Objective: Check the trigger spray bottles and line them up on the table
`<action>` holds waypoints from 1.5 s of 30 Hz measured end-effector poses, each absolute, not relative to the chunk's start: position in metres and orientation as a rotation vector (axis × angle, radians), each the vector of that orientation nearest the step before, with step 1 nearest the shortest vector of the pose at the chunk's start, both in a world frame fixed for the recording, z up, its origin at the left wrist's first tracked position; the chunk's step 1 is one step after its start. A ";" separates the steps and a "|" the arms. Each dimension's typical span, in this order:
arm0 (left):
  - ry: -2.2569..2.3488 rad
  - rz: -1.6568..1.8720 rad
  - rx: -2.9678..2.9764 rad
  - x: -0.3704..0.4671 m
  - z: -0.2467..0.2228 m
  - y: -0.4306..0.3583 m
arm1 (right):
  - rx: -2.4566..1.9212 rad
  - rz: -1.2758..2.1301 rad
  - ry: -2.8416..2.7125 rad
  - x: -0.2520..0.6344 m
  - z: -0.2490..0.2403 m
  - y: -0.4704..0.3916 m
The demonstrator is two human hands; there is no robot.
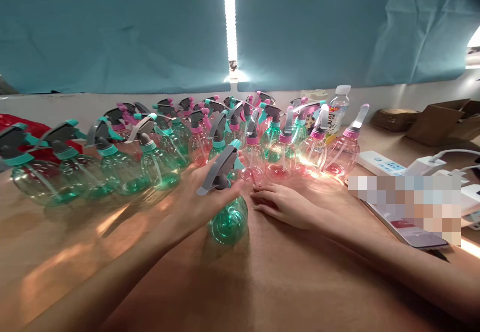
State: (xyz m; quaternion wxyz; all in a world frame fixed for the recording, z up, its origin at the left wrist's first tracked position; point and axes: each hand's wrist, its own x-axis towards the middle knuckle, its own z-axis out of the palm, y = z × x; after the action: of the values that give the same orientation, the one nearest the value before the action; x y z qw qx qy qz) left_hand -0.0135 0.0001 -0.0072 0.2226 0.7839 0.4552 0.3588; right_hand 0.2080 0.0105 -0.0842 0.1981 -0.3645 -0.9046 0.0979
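My left hand [204, 192] is wrapped round the neck of a green spray bottle [229, 222] with a grey and teal trigger head. The bottle stands near the middle of the table, tilted slightly. My right hand [283, 204] rests on the tabletop to the right of it, fingers stretched out and holding nothing. Its fingertips lie close to the base of a pink spray bottle [252, 164]. More pink spray bottles [281, 157] stand in front of my right hand. A row of green spray bottles [123, 172] stretches away to the left.
Several more spray bottles crowd the back of the brown table [180, 292]. On the right lie a phone [407, 227], a white power strip [380, 162] with plugged-in chargers, and cardboard boxes [438, 122]. A clear drink bottle [339, 107] stands behind. Red plastic [15, 122] lies far left.
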 end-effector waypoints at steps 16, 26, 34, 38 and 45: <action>1.241 1.000 2.252 -0.035 -0.012 -0.022 | -1.305 0.119 -2.298 0.176 -0.030 0.029; 1.451 1.028 2.205 -0.089 -0.011 -0.031 | -1.360 0.170 -2.070 0.137 -0.026 0.049; 1.669 0.986 2.095 -0.126 0.004 -0.004 | -1.379 0.188 -2.007 0.119 -0.033 0.070; 1.693 1.018 2.139 -0.121 0.001 0.016 | -1.449 0.299 -1.960 0.111 -0.030 0.076; 1.716 0.963 2.207 -0.108 -0.001 0.048 | -1.539 0.330 -1.966 0.101 -0.026 0.082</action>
State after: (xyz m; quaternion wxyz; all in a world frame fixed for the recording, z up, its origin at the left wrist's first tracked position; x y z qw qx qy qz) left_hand -0.1080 0.0484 -0.0008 0.0924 0.7432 0.5778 0.3245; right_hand 0.1013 0.0825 -0.0262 0.3066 -0.5817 -0.7430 0.1247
